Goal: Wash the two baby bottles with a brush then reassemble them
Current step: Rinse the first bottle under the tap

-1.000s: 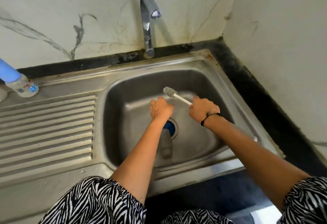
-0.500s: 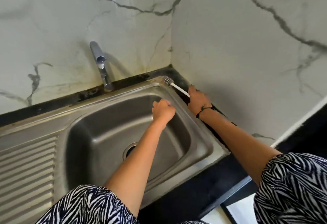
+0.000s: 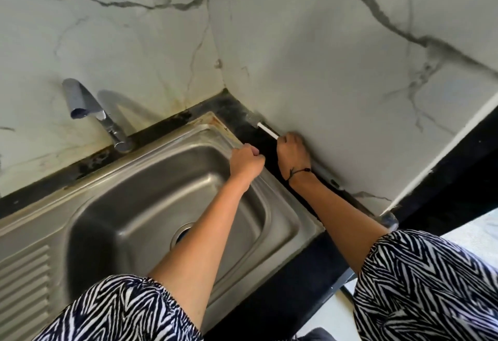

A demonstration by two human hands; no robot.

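- The small bottle brush with a white stick handle and grey bristle head [image 3: 262, 127] is now over the black counter strip [image 3: 237, 114] to the right of the sink, its head almost against the white marble-patterned side wall [image 3: 336, 65]; a second ago it was above the middle of the basin.
- My right hand [image 3: 292, 153], with a dark cord at the wrist, is clamped round the brush handle and has travelled right with it, out of the basin.
- My left hand [image 3: 246, 161] has followed to the stainless steel sink's right rim [image 3: 296, 222]. Its fingers are curled into a fist; whether they enclose some small part I cannot tell.
- No baby bottle is in view now. One with a blue cap lay on the drainboard's far left a second ago, but my view has swung right and cut it off.
- The chrome tap [image 3: 91, 114] shows no running water.
- My reading: brushing has paused and I seem to be parking the brush by the wall, so rinsing or reassembly likely comes next.
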